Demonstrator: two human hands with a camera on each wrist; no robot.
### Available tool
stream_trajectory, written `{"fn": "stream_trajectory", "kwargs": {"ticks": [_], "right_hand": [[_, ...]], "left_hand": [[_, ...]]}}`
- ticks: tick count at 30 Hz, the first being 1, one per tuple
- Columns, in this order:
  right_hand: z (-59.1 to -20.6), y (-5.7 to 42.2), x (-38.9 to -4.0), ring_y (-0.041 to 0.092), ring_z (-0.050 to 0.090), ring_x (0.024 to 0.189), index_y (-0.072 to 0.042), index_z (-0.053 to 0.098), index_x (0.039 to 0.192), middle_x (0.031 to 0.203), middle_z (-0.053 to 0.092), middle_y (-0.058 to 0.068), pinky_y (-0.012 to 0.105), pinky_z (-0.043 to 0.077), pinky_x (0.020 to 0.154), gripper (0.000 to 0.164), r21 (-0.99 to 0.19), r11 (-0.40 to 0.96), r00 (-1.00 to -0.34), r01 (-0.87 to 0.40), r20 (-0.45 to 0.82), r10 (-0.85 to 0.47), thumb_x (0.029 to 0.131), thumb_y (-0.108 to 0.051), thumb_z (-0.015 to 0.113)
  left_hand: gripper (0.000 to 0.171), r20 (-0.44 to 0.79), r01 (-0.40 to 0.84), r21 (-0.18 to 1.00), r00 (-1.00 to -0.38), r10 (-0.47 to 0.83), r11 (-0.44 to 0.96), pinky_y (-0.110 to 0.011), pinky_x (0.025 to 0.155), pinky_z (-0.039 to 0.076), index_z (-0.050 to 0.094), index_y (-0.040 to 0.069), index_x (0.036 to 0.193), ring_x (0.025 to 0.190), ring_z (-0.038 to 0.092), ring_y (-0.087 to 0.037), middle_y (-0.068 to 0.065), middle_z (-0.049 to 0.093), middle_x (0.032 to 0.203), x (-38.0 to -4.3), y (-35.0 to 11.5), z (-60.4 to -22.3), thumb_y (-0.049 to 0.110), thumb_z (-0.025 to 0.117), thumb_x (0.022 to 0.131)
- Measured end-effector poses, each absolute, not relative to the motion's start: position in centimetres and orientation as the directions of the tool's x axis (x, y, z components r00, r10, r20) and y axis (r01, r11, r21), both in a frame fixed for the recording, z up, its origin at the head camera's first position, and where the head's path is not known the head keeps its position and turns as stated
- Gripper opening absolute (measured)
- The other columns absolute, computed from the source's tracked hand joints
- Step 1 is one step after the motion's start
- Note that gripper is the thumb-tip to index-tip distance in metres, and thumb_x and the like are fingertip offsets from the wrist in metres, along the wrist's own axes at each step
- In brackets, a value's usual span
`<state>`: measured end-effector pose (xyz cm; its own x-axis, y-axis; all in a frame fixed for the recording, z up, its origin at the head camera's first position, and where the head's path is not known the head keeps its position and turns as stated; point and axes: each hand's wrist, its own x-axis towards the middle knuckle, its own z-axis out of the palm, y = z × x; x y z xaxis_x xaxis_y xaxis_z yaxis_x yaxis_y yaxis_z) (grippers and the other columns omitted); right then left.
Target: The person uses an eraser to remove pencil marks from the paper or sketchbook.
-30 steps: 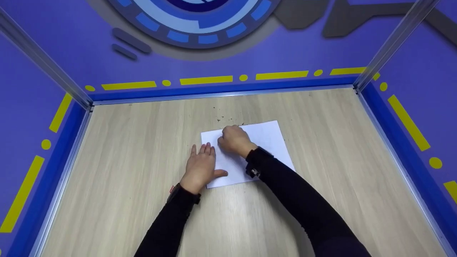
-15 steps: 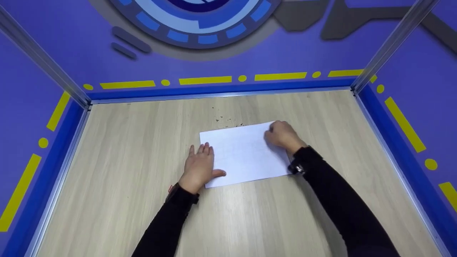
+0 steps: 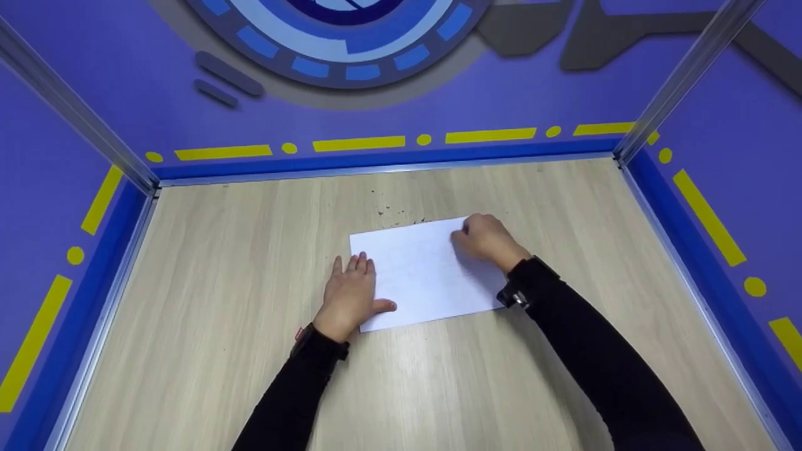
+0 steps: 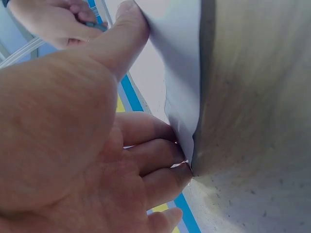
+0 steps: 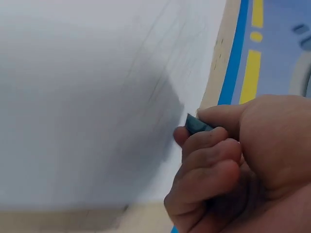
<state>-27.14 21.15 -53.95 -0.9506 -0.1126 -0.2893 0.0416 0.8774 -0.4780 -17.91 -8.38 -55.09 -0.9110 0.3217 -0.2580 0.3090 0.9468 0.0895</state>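
Note:
A white sheet of paper (image 3: 420,282) lies slightly turned on the wooden table, with faint lines visible in the right wrist view. My left hand (image 3: 349,294) rests on its left edge, fingers straight and thumb (image 4: 127,29) spread over the sheet. Near the sheet's upper right corner, my right hand (image 3: 489,241) pinches a small dark teal eraser (image 5: 197,125) between thumb and fingers. Only the eraser's angular end shows; the rest is hidden in the hand. The head view does not show the eraser.
Dark crumbs (image 3: 388,208) lie scattered on the table (image 3: 263,250) beyond the sheet's top edge. Purple walls (image 3: 401,116) with yellow marks enclose the table at the back and both sides, and metal strips run along their base.
My right hand has swept from the sheet's upper left to its upper right corner, then moved slightly back left. The left hand has stayed on the left edge.

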Motion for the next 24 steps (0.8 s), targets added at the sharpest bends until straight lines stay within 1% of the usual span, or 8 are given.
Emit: {"fn": "stream_trajectory", "kwargs": {"ticks": [5, 9, 12, 14, 15, 20, 22, 24], "right_hand": [[-53.9, 16.9, -27.0, 0.027, 0.059, 0.081, -0.012, 0.058, 0.08, 0.084, 0.06, 0.008, 0.041, 0.052, 0.075, 0.036, -0.495, 0.869, -0.946, -0.002, -0.279, -0.162, 0.108, -0.033, 0.058], [-53.8, 13.0, -27.2, 0.032, 0.068, 0.091, -0.006, 0.069, 0.085, 0.097, 0.073, 0.016, 0.048, 0.06, 0.087, 0.034, -0.461, 0.887, -0.947, -0.032, -0.271, -0.175, 0.107, -0.031, 0.06], [-54.0, 10.3, -27.7, 0.037, 0.074, 0.102, -0.001, 0.077, 0.094, 0.108, 0.079, 0.022, 0.052, 0.062, 0.096, 0.034, -0.445, 0.892, -0.949, -0.082, -0.24, -0.207, 0.105, -0.03, 0.062], [-55.6, 9.2, -28.6, 0.037, 0.076, 0.104, -0.001, 0.079, 0.096, 0.11, 0.08, 0.021, 0.053, 0.062, 0.096, 0.034, -0.441, 0.889, -0.948, -0.126, -0.212, -0.24, 0.104, -0.03, 0.063], [-57.0, 8.9, -29.2, 0.036, 0.076, 0.103, -0.003, 0.08, 0.095, 0.108, 0.081, 0.02, 0.052, 0.063, 0.094, 0.035, -0.444, 0.883, -0.947, -0.151, -0.19, -0.258, 0.103, -0.032, 0.063], [-58.3, 9.1, -29.5, 0.034, 0.075, 0.101, -0.002, 0.081, 0.097, 0.107, 0.081, 0.018, 0.049, 0.062, 0.093, 0.032, -0.472, 0.867, -0.942, -0.159, -0.19, -0.276, 0.102, -0.027, 0.062], [-56.2, 9.7, -28.5, 0.035, 0.073, 0.101, 0.001, 0.08, 0.099, 0.108, 0.079, 0.02, 0.05, 0.061, 0.095, 0.03, -0.481, 0.867, -0.939, -0.129, -0.221, -0.262, 0.103, -0.022, 0.061], [-56.1, 10.8, -28.6, 0.034, 0.071, 0.097, -0.001, 0.078, 0.094, 0.104, 0.078, 0.018, 0.049, 0.061, 0.091, 0.028, -0.49, 0.863, -0.943, -0.12, -0.217, -0.254, 0.103, -0.022, 0.061]], "left_hand": [[0.114, -0.277, 0.299, 0.115, -0.906, 0.32, 0.947, -0.064, 0.139, 0.023, 0.042, -0.007, 0.166, 0.166, 0.039, -0.041, -0.027, 0.04, 0.175, -18.0, -8.4, -55.1, 0.074, 0.075, 0.092], [0.114, -0.281, 0.296, 0.131, -0.904, 0.322, 0.946, -0.064, 0.139, 0.021, 0.041, -0.007, 0.166, 0.167, 0.037, -0.041, -0.027, 0.038, 0.176, -18.0, -8.5, -55.1, 0.073, 0.075, 0.092], [0.113, -0.264, 0.3, 0.124, -0.909, 0.322, 0.946, -0.064, 0.139, 0.023, 0.044, -0.007, 0.165, 0.166, 0.039, -0.041, -0.027, 0.041, 0.175, -18.0, -8.6, -55.0, 0.073, 0.076, 0.091], [0.113, -0.25, 0.303, 0.117, -0.913, 0.323, 0.946, -0.065, 0.138, 0.024, 0.045, -0.007, 0.164, 0.165, 0.041, -0.041, -0.028, 0.043, 0.173, -18.0, -8.6, -55.1, 0.073, 0.076, 0.091], [0.113, -0.246, 0.302, 0.115, -0.914, 0.322, 0.946, -0.065, 0.138, 0.025, 0.046, -0.007, 0.164, 0.164, 0.042, -0.041, -0.028, 0.044, 0.173, -18.0, -8.6, -55.1, 0.073, 0.077, 0.09], [0.113, -0.246, 0.302, 0.092, -0.916, 0.315, 0.949, -0.065, 0.137, 0.026, 0.046, -0.006, 0.164, 0.164, 0.043, -0.04, -0.026, 0.045, 0.173, -17.9, -8.4, -55.0, 0.075, 0.076, 0.09], [0.113, -0.251, 0.302, 0.083, -0.916, 0.313, 0.95, -0.065, 0.137, 0.027, 0.046, -0.006, 0.164, 0.164, 0.043, -0.04, -0.026, 0.044, 0.173, -17.9, -8.4, -55.0, 0.075, 0.076, 0.09], [0.114, -0.26, 0.3, 0.074, -0.915, 0.309, 0.951, -0.065, 0.137, 0.026, 0.045, -0.005, 0.165, 0.164, 0.043, -0.039, -0.025, 0.044, 0.174, -17.9, -8.4, -54.9, 0.075, 0.075, 0.09]]}}
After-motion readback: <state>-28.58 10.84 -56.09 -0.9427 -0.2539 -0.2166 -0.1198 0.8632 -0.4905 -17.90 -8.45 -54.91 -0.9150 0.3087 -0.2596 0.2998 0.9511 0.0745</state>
